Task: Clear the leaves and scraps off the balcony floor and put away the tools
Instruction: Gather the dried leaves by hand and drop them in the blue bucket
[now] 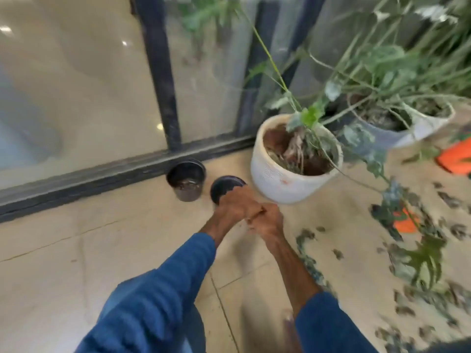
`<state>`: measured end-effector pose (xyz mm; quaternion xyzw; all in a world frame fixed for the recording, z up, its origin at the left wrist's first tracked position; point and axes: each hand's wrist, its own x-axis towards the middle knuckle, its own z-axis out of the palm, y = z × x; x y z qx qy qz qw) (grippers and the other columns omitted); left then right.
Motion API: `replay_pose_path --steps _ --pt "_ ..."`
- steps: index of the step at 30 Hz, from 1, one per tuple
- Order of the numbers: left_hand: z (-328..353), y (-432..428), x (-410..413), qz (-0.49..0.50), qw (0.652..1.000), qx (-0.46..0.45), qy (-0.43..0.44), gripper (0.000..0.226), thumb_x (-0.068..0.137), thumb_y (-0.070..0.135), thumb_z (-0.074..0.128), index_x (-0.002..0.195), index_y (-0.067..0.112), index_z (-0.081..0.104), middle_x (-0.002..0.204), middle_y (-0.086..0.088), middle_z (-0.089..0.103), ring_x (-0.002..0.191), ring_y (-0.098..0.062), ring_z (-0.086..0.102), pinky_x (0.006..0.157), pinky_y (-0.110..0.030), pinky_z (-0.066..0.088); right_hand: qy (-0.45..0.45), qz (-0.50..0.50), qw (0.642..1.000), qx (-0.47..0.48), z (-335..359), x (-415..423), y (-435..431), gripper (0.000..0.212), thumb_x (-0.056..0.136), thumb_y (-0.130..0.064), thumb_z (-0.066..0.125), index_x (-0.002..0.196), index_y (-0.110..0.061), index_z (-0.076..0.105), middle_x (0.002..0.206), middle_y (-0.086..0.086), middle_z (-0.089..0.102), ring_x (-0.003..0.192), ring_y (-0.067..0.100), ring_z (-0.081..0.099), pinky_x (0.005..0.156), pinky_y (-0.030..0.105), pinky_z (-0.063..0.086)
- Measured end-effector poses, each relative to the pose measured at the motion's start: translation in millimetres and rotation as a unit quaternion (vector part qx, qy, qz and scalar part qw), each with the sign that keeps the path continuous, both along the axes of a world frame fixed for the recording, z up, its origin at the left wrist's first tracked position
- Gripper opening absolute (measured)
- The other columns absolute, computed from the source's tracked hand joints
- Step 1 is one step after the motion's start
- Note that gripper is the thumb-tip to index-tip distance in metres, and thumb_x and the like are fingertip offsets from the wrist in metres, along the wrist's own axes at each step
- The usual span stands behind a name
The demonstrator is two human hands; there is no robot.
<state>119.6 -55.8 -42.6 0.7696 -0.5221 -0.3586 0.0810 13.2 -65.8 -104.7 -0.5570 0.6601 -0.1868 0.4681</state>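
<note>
Near the white pot [275, 179], over a small black pot [224, 186], the left hand [237, 205] and right hand [267, 221] are pressed together, fingers curled; what is held cannot be told through blur. Leaves [444, 197] are scattered across the floor [102, 250] to the right.

glossy tiled floor [76, 250] – matt black plastic pots [186, 179], rough whitish planter [277, 179].

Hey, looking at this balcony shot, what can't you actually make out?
Head view only.
1. Whatever the left hand and right hand have between them: blurred and covered by the hands themselves.
2. Inside of the nearer black pot: the left hand hides most of it.
3. Orange thing at the right edge: cut off by the frame.
4. Scraps on the floor: motion blur smears their shapes.
</note>
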Motion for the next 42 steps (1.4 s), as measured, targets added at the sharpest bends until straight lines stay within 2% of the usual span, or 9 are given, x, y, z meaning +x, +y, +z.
replay_pose_path --steps 6,10,17,20,24,30,33,37,42 --pt "-26 -8 -86 -0.142 0.987 0.068 0.04 0.046 0.074 0.038 0.064 0.11 0.01 0.057 0.116 -0.015 0.065 0.103 -0.036 0.065 0.085 -0.043 0.056 0.072 -0.037 0.996 0.033 -20 -123 20 0.021 0.088 -0.014 0.064 0.068 -0.02 0.065 0.087 0.01 0.074 0.082 0.029 0.07 0.078 0.041 0.06" --pt "-28 -4 -115 -0.164 0.984 0.071 0.014 0.027 0.086 0.019 0.058 0.11 0.007 0.053 0.12 -0.016 0.06 0.107 -0.035 0.061 0.087 -0.04 0.052 0.022 -0.125 0.991 0.034 -18 -186 33 0.022 0.08 0.002 0.07 0.07 -0.017 0.073 0.073 0.012 0.073 0.062 0.025 0.067 0.061 0.035 0.06" --pt "-14 4 -191 -0.238 0.971 0.027 0.004 0.045 0.092 0.019 0.058 0.135 0.008 0.05 0.13 -0.013 0.058 0.117 -0.034 0.059 0.086 -0.035 0.048 0.056 -0.154 0.985 0.046 -13 -247 69 0.016 0.075 -0.002 0.075 0.067 -0.016 0.074 0.075 0.016 0.074 0.061 0.027 0.066 0.065 0.043 0.06" --pt "-21 14 -208 -0.267 0.963 0.017 -0.023 0.034 0.089 0.017 0.06 0.121 0.007 0.058 0.121 -0.014 0.064 0.108 -0.032 0.064 0.083 -0.035 0.053 0.144 -0.096 0.982 0.074 -18 -243 77 0.009 0.078 -0.012 0.073 0.083 -0.02 0.074 0.089 0.005 0.074 0.08 0.02 0.069 0.076 0.03 0.058" --pt "-33 10 -205 -0.287 0.956 0.03 -0.046 0.026 0.086 0.012 0.061 0.111 0.004 0.062 0.111 -0.016 0.067 0.099 -0.03 0.067 0.079 -0.037 0.055 0.209 -0.02 0.977 0.034 -43 -232 97 0.036 0.069 -0.025 0.085 0.102 -0.019 0.071 0.097 -0.003 0.069 0.081 0.012 0.065 0.067 0.019 0.049" --pt "-60 19 -177 -0.26 0.962 0.058 -0.052 0.033 0.083 0.017 0.06 0.112 0.001 0.064 0.092 -0.017 0.067 0.088 -0.033 0.07 0.077 -0.042 0.057 0.26 0.042 0.964 -0.019 -97 -226 124 0.023 0.089 -0.025 0.069 0.111 -0.017 0.068 0.109 0.006 0.07 0.097 0.023 0.068 0.081 0.031 0.056" --pt "-79 29 -166 -0.247 0.965 0.081 -0.044 0.028 0.079 0.03 0.061 0.099 0.012 0.071 0.093 -0.002 0.074 0.081 -0.02 0.07 0.078 -0.039 0.061 0.2 -0.001 0.98 -0.017 -99 -232 121 0.011 0.086 -0.02 0.066 0.091 -0.014 0.074 0.092 0.008 0.074 0.086 0.027 0.071 0.074 0.033 0.057" --pt "-92 31 -162 -0.158 0.975 0.102 0.116 0.038 0.097 0.037 0.059 0.101 0.002 0.074 0.101 -0.016 0.075 0.083 -0.027 0.074 0.078 -0.041 0.061 0.053 -0.104 0.991 -0.059 -72 -243 111 0.023 0.075 -0.01 0.081 0.061 -0.028 0.075 0.067 -0.005 0.074 0.063 0.007 0.07 0.063 0.023 0.055" --pt "-75 41 -187 0.043 0.903 0.214 0.37 0.059 0.105 0.054 0.041 0.133 0.004 0.056 0.122 -0.023 0.068 0.103 -0.037 0.072 0.082 -0.038 0.062 -0.139 -0.158 0.976 -0.05 -22 -241 103 0.013 0.073 -0.004 0.087 0.079 -0.011 0.078 0.075 -0.003 0.077 0.07 0.008 0.072 0.065 0.015 0.054"
